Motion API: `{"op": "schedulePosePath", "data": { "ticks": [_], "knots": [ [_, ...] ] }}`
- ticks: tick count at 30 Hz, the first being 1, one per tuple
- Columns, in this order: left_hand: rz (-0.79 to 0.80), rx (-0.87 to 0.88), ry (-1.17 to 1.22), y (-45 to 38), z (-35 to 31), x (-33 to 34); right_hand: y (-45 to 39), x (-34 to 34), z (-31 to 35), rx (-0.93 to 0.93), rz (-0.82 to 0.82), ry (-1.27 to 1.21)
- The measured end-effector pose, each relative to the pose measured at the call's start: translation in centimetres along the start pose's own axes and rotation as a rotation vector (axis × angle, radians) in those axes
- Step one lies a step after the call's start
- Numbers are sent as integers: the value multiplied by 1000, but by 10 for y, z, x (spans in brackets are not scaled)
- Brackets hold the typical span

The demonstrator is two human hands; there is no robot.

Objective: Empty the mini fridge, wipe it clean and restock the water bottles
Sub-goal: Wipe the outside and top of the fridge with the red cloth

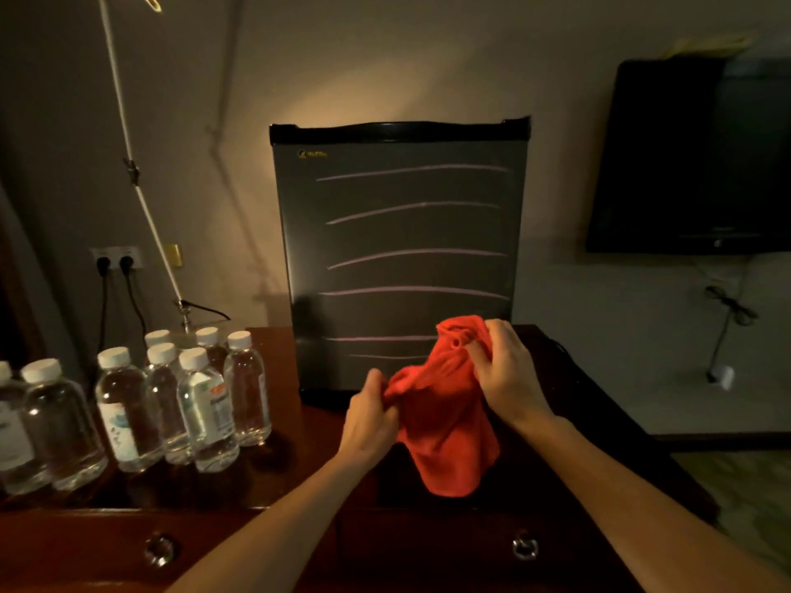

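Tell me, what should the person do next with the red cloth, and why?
Probably bunch the red cloth into one hand and free the other to open the mini fridge. Both the left hand and right hand grip the cloth, the fridge door is closed, and the water bottles stand on the dresser beside it, so wiping seems next.

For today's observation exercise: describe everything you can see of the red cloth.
The cloth is plain red, soft and fleecy-looking, crumpled and bunched. Both hands hold it up before the closed fridge: the left hand grips its left edge, the right hand its top. Its lower part hangs loose above the dark wooden dresser.
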State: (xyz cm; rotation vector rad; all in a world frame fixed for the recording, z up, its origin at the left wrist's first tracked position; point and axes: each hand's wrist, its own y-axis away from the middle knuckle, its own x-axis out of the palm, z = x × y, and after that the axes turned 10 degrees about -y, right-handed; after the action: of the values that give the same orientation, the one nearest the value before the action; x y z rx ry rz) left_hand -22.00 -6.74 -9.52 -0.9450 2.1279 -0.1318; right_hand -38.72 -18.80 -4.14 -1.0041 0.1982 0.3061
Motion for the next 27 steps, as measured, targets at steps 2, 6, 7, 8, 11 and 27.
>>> {"op": "schedulePosePath", "data": {
  "ticks": [2,6,7,8,11,27],
  "knots": [
    [-45,10,71,-5,2,-13,1,-2,-8,171,-3,48],
    [-105,99,169,-13,-4,-34,13,11,-4,353,55,120],
    [-116,130,169,-14,-7,-38,18,17,-1,321,53,177],
    [-122,146,170,-16,-9,-42,22,24,4,265,38,238],
    [-119,167,211,-16,-18,-53,29,38,25,23,106,185],
    [-180,403,-63,-26,-7,-106,9,53,55,-329,62,256]
  ]
}}
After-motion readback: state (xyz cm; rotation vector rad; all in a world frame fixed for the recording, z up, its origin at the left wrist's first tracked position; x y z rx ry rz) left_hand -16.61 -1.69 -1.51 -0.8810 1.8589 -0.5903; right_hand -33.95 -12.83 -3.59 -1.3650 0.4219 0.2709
